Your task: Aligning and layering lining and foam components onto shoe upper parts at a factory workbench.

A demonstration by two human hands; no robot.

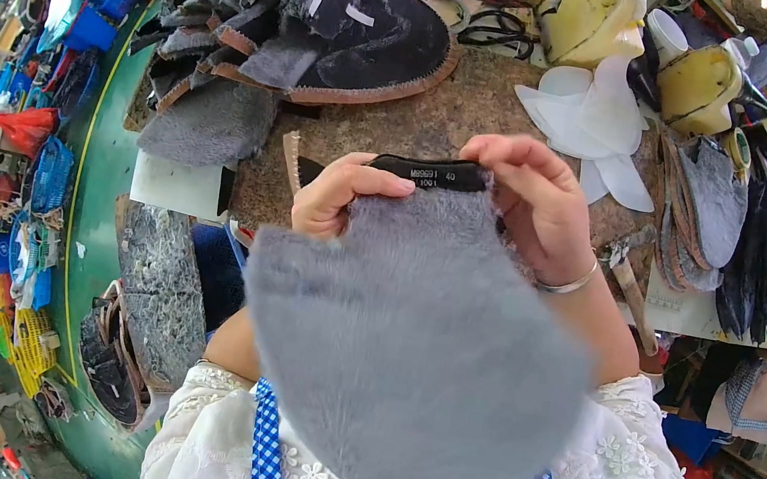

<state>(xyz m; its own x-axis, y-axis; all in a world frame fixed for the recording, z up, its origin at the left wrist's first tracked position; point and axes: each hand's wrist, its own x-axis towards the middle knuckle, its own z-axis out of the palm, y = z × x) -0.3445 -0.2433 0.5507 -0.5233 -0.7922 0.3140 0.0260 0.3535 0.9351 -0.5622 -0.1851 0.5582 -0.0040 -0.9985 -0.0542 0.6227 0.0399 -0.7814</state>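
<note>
A grey furry shoe piece point(416, 347), broad and rounded at its lower end, hangs in front of my chest. Along its narrow top edge runs a black band point(440, 176) with pale printing. My left hand point(342, 194) is closed on the left end of this edge, thumb lying over the band. At the right end, my right hand point(537, 199) pinches the edge between thumb and fingers, a bracelet around its wrist. Beyond the hands, a pile of black and grey fur-lined shoe uppers point(367, 34) with brown stitched rims rests on the worktable point(489, 95).
White thin shaped sheets point(587, 111) lie to the right, near a hammer point(634, 287) and stacked grey soles point(703, 212). Yellow containers point(598, 17) stand at the back. More shoe pieces point(122, 348) are at lower left; blue baskets point(54, 174) line the far left.
</note>
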